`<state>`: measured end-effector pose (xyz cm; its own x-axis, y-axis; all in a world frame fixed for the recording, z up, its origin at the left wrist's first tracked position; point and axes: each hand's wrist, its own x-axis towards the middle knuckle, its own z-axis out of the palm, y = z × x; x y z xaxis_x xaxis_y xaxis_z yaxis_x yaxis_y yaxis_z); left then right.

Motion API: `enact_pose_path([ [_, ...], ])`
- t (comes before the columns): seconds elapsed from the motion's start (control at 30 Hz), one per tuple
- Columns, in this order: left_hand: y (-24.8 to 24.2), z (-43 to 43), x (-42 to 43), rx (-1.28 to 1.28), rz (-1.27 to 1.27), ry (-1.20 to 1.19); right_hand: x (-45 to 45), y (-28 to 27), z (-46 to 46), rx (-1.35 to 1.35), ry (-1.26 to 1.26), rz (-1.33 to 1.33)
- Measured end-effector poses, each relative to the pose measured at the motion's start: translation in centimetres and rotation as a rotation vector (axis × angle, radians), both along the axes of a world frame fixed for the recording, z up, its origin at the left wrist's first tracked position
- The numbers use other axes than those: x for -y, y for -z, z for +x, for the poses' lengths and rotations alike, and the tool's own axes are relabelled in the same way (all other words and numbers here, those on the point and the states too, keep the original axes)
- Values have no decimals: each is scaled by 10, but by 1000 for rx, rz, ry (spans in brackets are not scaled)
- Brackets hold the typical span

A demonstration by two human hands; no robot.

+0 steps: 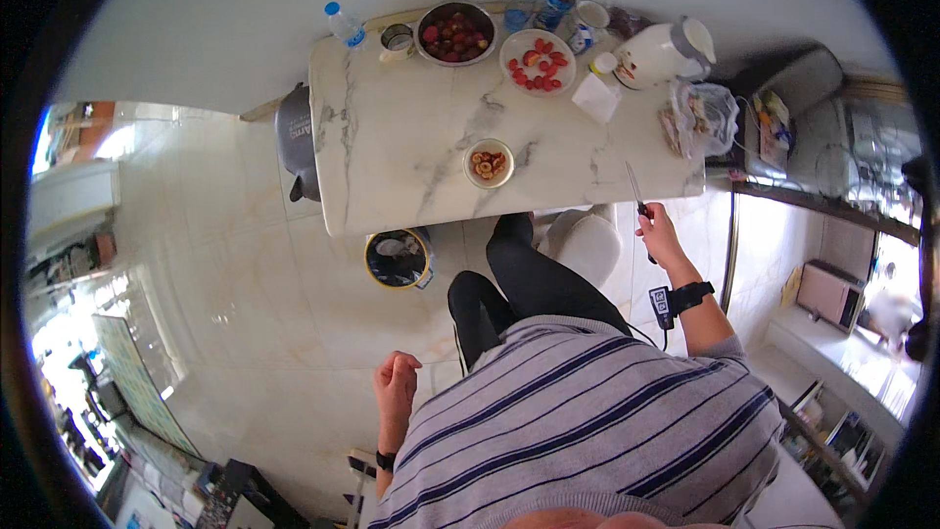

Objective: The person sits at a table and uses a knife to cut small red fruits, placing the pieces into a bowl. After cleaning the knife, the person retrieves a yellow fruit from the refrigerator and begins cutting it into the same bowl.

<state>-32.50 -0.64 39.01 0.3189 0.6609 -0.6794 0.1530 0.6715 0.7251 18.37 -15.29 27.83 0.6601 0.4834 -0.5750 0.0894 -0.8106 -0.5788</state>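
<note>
My right hand [661, 236] grips the dark handle of a small knife [634, 187], its blade pointing over the table's front edge. Low on the left, my left hand [396, 380] hangs beside my body with curled fingers; whether it holds anything cannot be told. On the marble-patterned table [396, 162], a small white bowl [489, 184] with brown-red fruit pieces stands near the front edge. Farther back, a pale plate [518, 41] carries several red fruits, and left of it is a metal bowl [457, 62] full of dark red fruit.
A plastic bottle [345, 26], a cup [397, 51], a blue-labelled bottle [556, 7], a white kettle [650, 55], a white napkin [596, 98] and a plastic bag [709, 121] stand or lie around the table. A lined bin [372, 273] and a stool [586, 246] are below its front edge.
</note>
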Motion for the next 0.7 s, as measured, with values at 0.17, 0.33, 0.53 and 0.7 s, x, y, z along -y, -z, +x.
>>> enact_pose_path([
  [0.17,-36,-37,-4,92,74,77,60,-76,-90,-52,165,93],
  [0.33,-72,-75,22,85,114,251,141,-159,-191,-159,287,167],
  [0.53,-92,-49,64,185,8,446,237,-216,-267,-179,443,218],
  [0.7,-91,10,106,284,-40,611,324,-211,-295,-91,515,293],
])
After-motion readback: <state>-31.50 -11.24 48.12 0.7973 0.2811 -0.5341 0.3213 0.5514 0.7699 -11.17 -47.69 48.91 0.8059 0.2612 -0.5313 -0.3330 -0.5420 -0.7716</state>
